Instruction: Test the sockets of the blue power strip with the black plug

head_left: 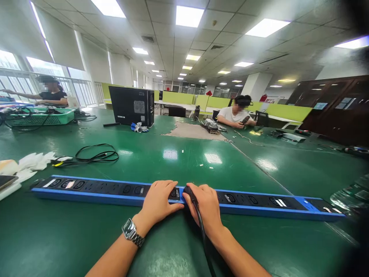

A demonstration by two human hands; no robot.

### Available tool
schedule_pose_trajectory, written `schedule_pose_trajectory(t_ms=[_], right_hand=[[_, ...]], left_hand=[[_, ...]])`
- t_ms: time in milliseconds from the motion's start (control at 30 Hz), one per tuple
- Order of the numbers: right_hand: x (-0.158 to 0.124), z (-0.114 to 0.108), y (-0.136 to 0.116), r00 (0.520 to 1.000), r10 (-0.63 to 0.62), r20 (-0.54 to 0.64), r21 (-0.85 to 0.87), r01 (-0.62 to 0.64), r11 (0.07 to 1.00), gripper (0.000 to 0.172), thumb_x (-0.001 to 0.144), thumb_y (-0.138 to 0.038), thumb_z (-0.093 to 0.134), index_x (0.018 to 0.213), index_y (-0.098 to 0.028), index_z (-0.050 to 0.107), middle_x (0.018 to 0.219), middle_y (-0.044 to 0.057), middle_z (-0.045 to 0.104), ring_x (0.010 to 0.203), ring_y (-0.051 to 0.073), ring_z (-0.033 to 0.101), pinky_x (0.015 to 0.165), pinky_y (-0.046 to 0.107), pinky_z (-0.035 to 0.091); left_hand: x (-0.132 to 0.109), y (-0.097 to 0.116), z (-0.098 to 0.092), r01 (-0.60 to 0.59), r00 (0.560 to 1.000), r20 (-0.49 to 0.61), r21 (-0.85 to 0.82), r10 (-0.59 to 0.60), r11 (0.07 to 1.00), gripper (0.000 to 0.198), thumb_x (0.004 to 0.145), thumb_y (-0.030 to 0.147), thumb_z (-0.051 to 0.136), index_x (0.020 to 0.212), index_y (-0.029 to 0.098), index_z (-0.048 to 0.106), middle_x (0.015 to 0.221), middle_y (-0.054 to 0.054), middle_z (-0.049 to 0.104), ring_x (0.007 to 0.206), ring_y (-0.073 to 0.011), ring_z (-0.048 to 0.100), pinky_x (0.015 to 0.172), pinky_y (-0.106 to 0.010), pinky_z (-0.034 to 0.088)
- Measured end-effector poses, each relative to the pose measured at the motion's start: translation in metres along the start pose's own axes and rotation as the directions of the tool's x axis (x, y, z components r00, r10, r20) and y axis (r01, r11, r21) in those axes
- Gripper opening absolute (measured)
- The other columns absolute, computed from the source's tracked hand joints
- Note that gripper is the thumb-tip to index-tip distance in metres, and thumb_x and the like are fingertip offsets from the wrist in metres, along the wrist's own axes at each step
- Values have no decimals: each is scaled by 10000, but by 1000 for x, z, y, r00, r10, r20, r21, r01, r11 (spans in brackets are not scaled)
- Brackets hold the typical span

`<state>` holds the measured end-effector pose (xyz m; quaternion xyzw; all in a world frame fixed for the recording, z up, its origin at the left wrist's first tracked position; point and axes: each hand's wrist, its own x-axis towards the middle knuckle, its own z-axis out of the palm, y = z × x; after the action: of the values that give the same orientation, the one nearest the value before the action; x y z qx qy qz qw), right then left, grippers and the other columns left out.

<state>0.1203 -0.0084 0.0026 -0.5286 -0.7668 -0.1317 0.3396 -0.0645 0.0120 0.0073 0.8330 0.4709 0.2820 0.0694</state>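
A long blue power strip (100, 187) with black sockets lies across the green table in front of me. My left hand (160, 198) grips its middle, thumb on the near side and fingers over the far edge. Just to the right, my right hand (206, 204) is closed round the black plug (190, 192) of a power cable, held low over the strip's middle. The cable (204, 238) runs from the plug down toward the bottom of the view. Whether the plug's pins sit in a socket is hidden.
Coiled black cable (96, 154) and white gloves (34, 161) lie on the left. Further back stand a black computer tower (129, 105) and a green basket (46, 117). A clear plastic bottle (353, 194) lies at the right. Two people sit across the table.
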Motion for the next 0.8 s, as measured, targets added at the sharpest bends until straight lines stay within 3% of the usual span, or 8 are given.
schedule_pose_trajectory(t_ms=[167, 267, 367, 433, 533, 633, 800], right_hand=[[3, -1, -7, 994, -79, 73, 10, 79, 997, 221, 904, -297, 550, 1096, -227, 633, 938, 47, 728, 830, 214, 536, 799, 392, 361], [-3, -2, -3, 990, -90, 111, 35, 86, 996, 343, 890, -299, 560, 1227, -232, 577, 1109, 47, 711, 934, 235, 553, 900, 445, 366], [-17, -10, 29, 989, -89, 116, 39, 85, 996, 600, 834, -372, 610, 1395, -239, 445, 1359, 76, 579, 1180, 283, 506, 1040, 513, 323], [-29, -16, 61, 998, 31, 61, -27, -29, 999, 668, 791, -490, 637, 1377, -212, 479, 1368, 118, 565, 1222, 316, 499, 1037, 543, 346], [-47, -23, 102, 975, 221, 5, -101, -220, 970, 602, 802, -588, 590, 1254, -190, 598, 1275, 134, 632, 1193, 324, 546, 1012, 552, 383], [-57, -25, 116, 962, 270, 23, -85, -268, 960, 526, 851, -563, 535, 1233, -211, 615, 1313, 111, 616, 1249, 307, 522, 1039, 539, 370], [-60, -25, 116, 960, 277, 35, 34, -278, 960, 539, 836, -463, 557, 1314, -214, 543, 1340, 112, 596, 1267, 296, 515, 1033, 528, 391]], left_hand=[[0, 3, -4, -15, 1000, -2, -42, 15, 999, 571, 748, 362, 756, 1264, 202, 573, 1263, -103, 643, 1173, -281, 576, 1035, -458, 416], [2, 6, -6, -50, 999, 19, -68, 51, 996, 629, 746, 306, 747, 1326, 213, 522, 1307, -100, 617, 1204, -270, 558, 1040, -448, 414], [8, 12, -2, -148, 987, 44, -96, 153, 984, 607, 766, 240, 716, 1339, 250, 515, 1282, -69, 636, 1177, -251, 572, 1009, -436, 438], [12, 19, 3, -191, 981, 18, -120, 194, 974, 436, 792, 154, 659, 1214, 255, 614, 1161, -48, 693, 1084, -232, 615, 954, -406, 470], [22, 35, 12, -172, 977, -163, -243, 134, 955, 283, 834, 129, 607, 1093, 231, 657, 1042, -46, 721, 971, -208, 645, 878, -353, 505], [39, 60, 24, -144, 960, -275, -358, 44, 923, 293, 866, 196, 622, 1159, 217, 622, 1080, -57, 715, 984, -206, 651, 888, -338, 508], [69, 104, 58, -33, 999, -36, -316, 22, 948, 302, 860, 180, 618, 1159, 215, 634, 1063, -59, 734, 943, -220, 677, 853, -347, 525]])
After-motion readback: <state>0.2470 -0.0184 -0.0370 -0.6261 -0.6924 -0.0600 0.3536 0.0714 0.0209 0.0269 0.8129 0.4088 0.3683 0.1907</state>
